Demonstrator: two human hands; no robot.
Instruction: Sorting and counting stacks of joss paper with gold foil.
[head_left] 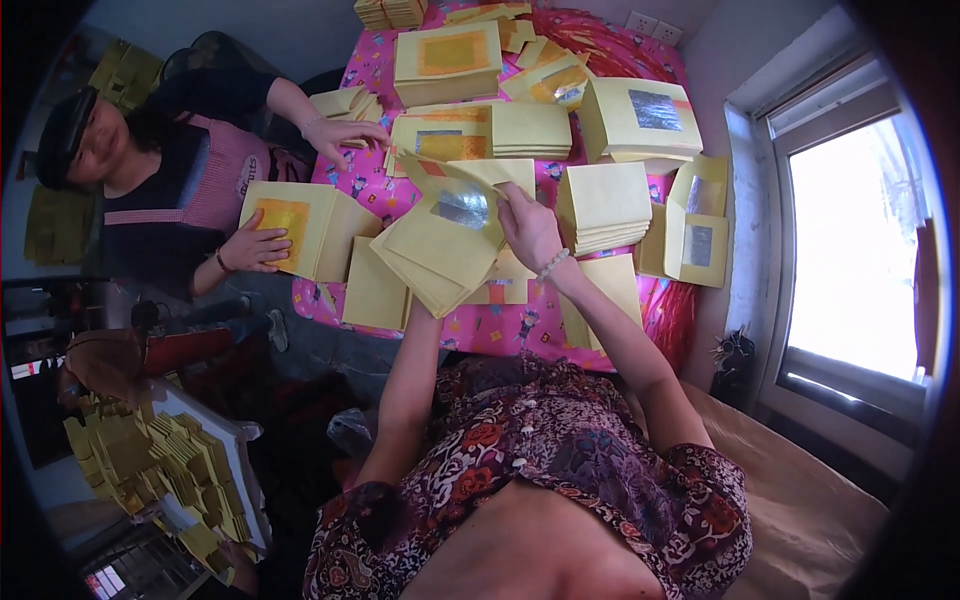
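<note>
Yellow joss paper sheets (430, 245), one with a silver foil square, are fanned and partly folded in front of me. My right hand (530, 230), with a beaded bracelet at the wrist, is closed on the upper right edge of these sheets. The left forearm reaches up beneath them, and the paper hides my left hand and its fingers. A neat stack of folded paper (605, 205) stands just right of my right hand. Behind the sheets lie more stacked papers (530, 130) with orange and silver patches.
A co-worker at the left rests a hand on a paper stack (310, 230) and reaches over the table with the other. The pink patterned tablecloth (520, 325) carries further stacks (450, 60) and red strips (600, 40). A window (850, 220) is at the right.
</note>
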